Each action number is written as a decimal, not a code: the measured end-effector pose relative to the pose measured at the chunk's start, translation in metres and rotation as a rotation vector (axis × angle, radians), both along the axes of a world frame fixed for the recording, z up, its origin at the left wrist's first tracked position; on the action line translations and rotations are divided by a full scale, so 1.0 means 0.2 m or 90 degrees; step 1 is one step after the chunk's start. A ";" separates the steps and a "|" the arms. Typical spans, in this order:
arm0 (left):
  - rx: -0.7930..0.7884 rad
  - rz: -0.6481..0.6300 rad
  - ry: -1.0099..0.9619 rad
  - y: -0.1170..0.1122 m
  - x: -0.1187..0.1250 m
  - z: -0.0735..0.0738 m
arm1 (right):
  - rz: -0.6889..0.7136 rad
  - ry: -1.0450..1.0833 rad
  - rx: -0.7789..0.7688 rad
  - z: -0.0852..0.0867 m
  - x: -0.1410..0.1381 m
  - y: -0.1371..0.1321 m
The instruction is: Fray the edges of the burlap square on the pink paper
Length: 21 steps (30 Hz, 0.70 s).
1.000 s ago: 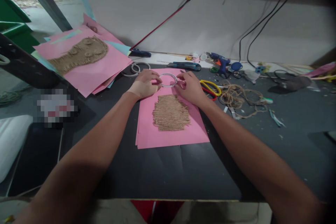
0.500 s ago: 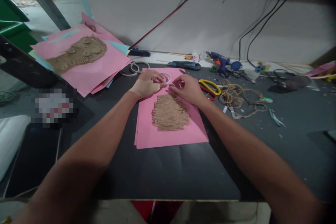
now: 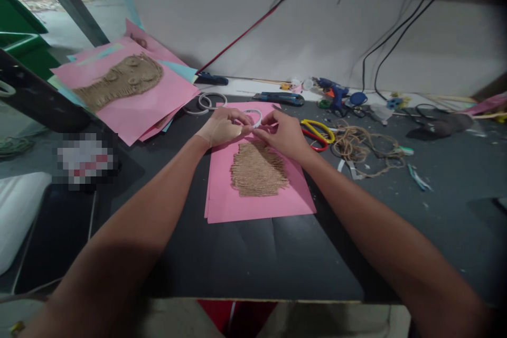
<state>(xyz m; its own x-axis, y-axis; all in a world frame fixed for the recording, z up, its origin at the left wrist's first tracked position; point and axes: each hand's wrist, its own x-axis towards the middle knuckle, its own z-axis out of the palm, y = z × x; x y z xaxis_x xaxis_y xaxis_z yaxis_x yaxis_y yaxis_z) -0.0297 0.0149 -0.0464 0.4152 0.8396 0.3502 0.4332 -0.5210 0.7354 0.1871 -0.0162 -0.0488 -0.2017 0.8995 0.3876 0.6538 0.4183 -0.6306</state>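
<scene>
My left hand [image 3: 222,127] and my right hand [image 3: 282,133] meet over the far end of a pink paper sheet [image 3: 257,206]. Both pinch a thin white tape ring [image 3: 255,114], which is partly hidden by the fingers. Just below the hands a patch of jute twine strands [image 3: 258,168] is stuck on the pink sheet. The fingertips of both hands almost touch at the near edge of the ring.
Two more white rings [image 3: 208,101] lie left of the hands. A stack of pink sheets with a jute shape [image 3: 122,79] sits at far left. Yellow-and-red scissors [image 3: 319,133], loose twine [image 3: 362,148], a utility knife [image 3: 279,98] and a blue glue gun [image 3: 332,92] lie to the right.
The hands drew closer together and closed on the ring, which was held wide open between them a second ago; it is now mostly covered by the fingers.
</scene>
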 end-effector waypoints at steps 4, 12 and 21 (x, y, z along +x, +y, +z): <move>-0.028 0.003 -0.011 -0.01 0.00 0.01 | 0.005 0.023 -0.004 0.00 0.00 0.00; -0.045 -0.018 0.029 -0.02 0.00 0.03 | 0.017 0.039 -0.011 0.00 0.00 0.00; -0.033 -0.026 0.030 -0.01 0.00 0.01 | 0.047 0.063 -0.007 -0.05 0.02 0.02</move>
